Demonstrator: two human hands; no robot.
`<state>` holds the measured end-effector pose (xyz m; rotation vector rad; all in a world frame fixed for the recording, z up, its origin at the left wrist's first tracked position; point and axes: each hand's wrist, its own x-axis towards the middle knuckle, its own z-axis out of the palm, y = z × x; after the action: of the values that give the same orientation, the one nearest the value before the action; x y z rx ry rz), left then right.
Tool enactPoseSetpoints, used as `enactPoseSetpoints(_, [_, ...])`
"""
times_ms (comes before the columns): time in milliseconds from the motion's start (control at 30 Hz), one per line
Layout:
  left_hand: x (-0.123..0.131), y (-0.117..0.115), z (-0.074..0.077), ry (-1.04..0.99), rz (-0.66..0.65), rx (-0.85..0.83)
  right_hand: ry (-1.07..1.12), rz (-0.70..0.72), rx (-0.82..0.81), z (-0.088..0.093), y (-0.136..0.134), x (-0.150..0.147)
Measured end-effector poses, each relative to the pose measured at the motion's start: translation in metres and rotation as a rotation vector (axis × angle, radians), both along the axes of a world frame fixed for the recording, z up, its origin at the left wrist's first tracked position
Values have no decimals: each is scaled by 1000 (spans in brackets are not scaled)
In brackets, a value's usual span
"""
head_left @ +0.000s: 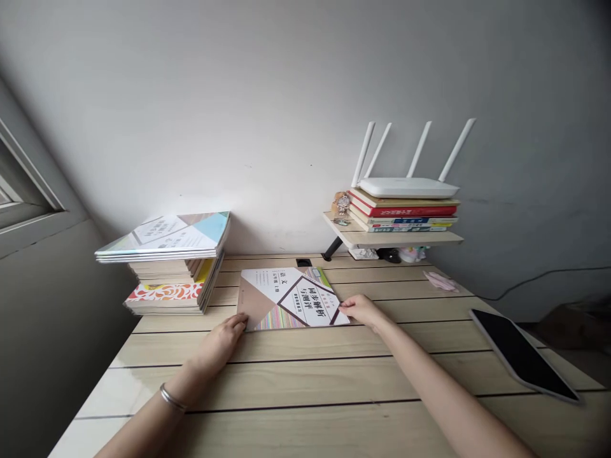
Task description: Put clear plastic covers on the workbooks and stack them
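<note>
A workbook (291, 300) with a white, brown and striped cover lies flat on the wooden table, its printed title turned sideways. My left hand (233, 327) grips its near left corner, fingers closed at the edge. At the right edge, my right hand (360, 310) pinches the cover side between thumb and fingers. To the left stands a tall stack of books (165, 296), topped by several similar thin workbooks (176, 232) that jut out past the pile below.
A small raised shelf (396, 238) at the back right bears several books (405, 213) and a white router (408, 186) with upright antennas. A dark-screened tablet (522, 353) lies near the right edge, and a pink cloth-like item (440, 282) beyond it. A cable (539, 277) runs along the wall.
</note>
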<state>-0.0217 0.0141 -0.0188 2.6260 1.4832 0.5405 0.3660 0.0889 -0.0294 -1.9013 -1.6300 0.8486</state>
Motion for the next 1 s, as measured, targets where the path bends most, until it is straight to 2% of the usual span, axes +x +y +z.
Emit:
enactPoseSetpoints(167, [4, 26, -3, -89, 49, 38, -33, -112, 59, -9, -6, 7])
enactPoseSetpoints(300, [-1, 25, 4, -184, 94, -12, -64, -166, 114, -11, -3, 5])
enactPoseSetpoints(467, [-23, 18, 19, -276, 217, -93, -57, -142, 223, -2, -5, -6])
enactPoseSetpoints(600, [-36, 17, 34, -311, 269, 41, -55, -162, 378, 10, -8, -13])
enactPoseSetpoints(700, [-28, 17, 39, -280, 282, 156, -32, -175, 461, 17, -11, -19])
enactPoseSetpoints(767, [-13, 17, 37, -218, 231, 179, -38, -127, 563, 19, -16, -33])
enactPoseSetpoints(867, [13, 19, 28, -76, 87, 149, -104, 86, 724, 20, -27, -74])
enactPoseSetpoints(1000, [30, 24, 16, 19, -2, 115, -238, 378, 719, 18, -44, -148])
